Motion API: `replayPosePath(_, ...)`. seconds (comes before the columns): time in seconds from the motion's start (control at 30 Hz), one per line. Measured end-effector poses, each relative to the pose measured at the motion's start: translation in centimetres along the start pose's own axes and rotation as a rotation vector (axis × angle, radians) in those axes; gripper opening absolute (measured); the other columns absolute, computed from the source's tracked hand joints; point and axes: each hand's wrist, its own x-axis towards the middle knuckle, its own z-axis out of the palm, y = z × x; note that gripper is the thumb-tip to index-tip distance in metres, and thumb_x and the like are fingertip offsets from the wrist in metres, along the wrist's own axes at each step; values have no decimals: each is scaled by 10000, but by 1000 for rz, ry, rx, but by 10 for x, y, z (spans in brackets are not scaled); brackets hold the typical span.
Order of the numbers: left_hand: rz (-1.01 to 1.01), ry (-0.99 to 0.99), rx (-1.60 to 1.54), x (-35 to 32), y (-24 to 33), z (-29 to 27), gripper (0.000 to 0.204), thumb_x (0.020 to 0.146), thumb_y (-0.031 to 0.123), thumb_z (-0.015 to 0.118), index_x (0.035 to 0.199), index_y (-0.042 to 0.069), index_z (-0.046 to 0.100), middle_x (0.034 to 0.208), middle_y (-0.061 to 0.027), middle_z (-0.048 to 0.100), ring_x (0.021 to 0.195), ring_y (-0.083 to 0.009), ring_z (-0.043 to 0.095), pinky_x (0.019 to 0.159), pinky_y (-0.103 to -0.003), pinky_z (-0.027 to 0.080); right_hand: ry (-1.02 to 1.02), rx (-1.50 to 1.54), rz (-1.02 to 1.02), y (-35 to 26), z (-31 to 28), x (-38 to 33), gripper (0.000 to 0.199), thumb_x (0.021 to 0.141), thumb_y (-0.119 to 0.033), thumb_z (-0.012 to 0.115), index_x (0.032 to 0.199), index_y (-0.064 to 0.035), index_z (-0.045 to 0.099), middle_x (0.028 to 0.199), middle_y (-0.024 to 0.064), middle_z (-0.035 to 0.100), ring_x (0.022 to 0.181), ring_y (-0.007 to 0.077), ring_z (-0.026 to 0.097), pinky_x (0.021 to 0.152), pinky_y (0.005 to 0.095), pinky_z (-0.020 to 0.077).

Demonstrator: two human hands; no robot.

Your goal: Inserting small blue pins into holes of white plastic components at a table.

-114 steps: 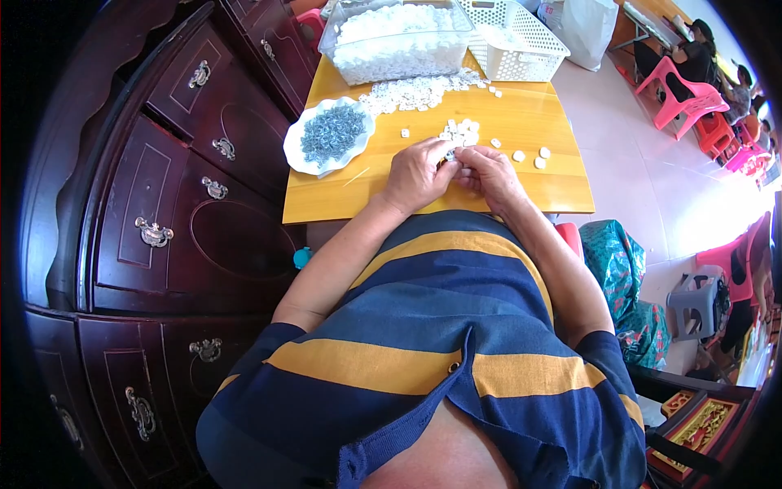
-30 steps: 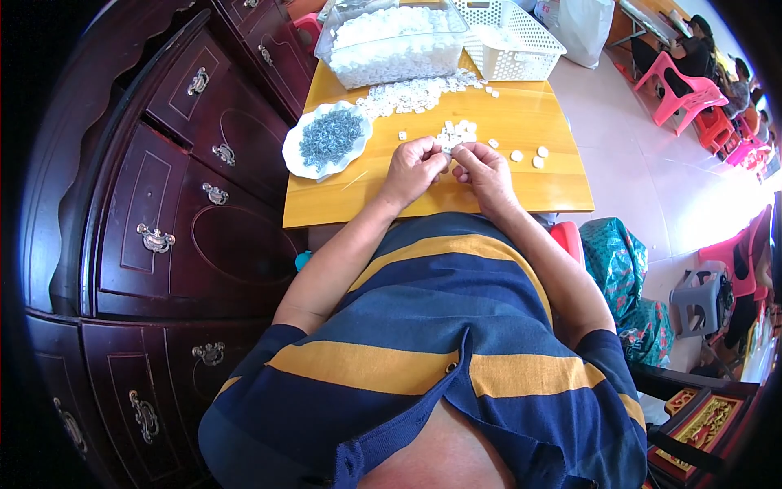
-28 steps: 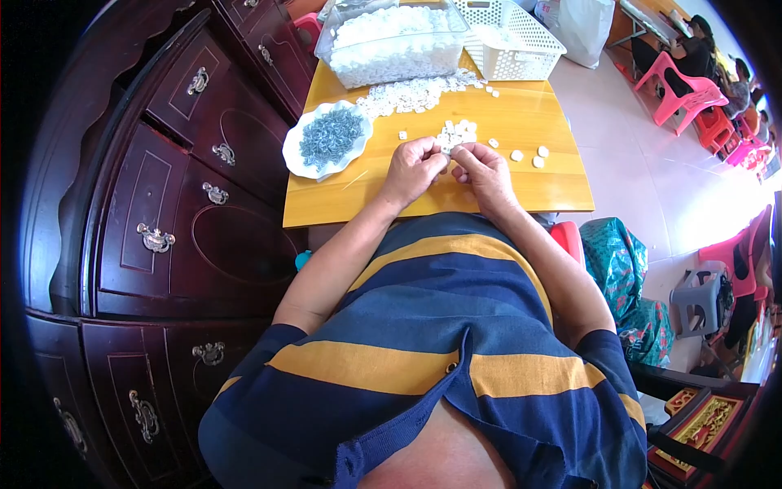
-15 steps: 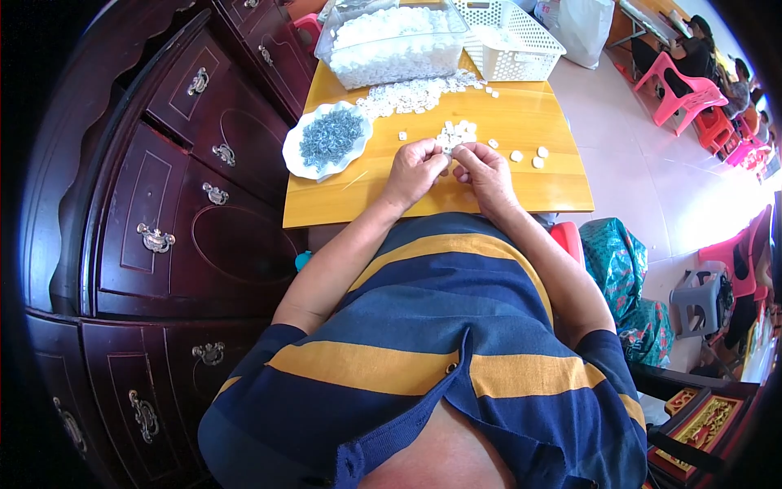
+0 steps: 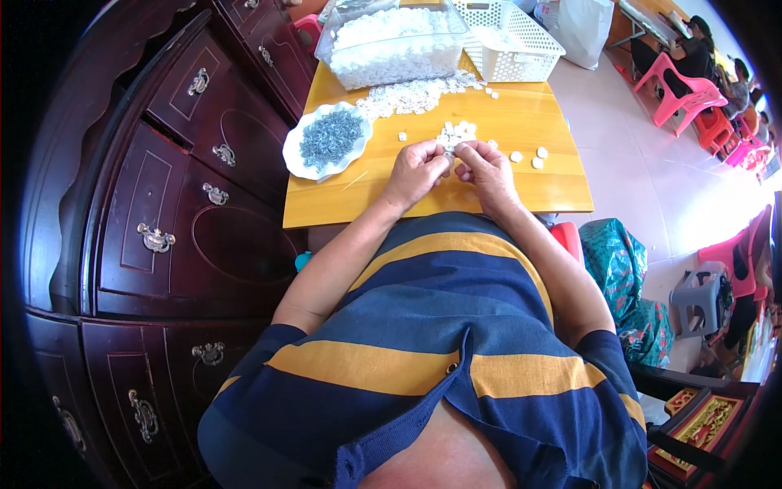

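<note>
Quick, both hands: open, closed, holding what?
Left hand: fingers curled, pinching a small white piece above the table.
Right hand: fingers curled, pinching at the same piece; grip itself too small to tell.

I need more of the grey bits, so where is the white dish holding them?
In the head view, the white dish sits on the yellow table, left of the left hand, below the clear tub.

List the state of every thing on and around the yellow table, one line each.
left hand: closed on a small white piece, touching the right hand
right hand: pinching at the same spot
white dish: heaped with small grey parts
clear tub: open, full of white pieces
white basket: upright, contents unclear
cabinet drawers: shut
</note>
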Motion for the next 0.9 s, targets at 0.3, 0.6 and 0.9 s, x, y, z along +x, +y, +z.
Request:
replayPosePath(0.3,25,5,31,0,-2,0,167,932,153,604,785,74,608,703,4,618,554,-37,512,487,-201,383,9,12,0,-1,1,-1,150,944,-200,675,943,-51,700,796,-17,656,665,60,575,619,198,443)
replayPosePath(0.6,37,24,37,-1,2,1,153,877,100,631,740,35,608,651,4,608,554,-52,527,515,-236,422,-12,33,6,2,0,0,137,938,-187,681,947,-51,699,797,-12,657,661,62,576,617,195,446)
replayPosePath(0.9,49,-1,85,-1,-3,0,116,903,111,610,804,54,631,706,8,615,574,-46,515,515,-211,409,1,49,27,4,-2,1,146,928,-205,691,964,-63,690,837,-4,669,679,68,587,633,204,459)
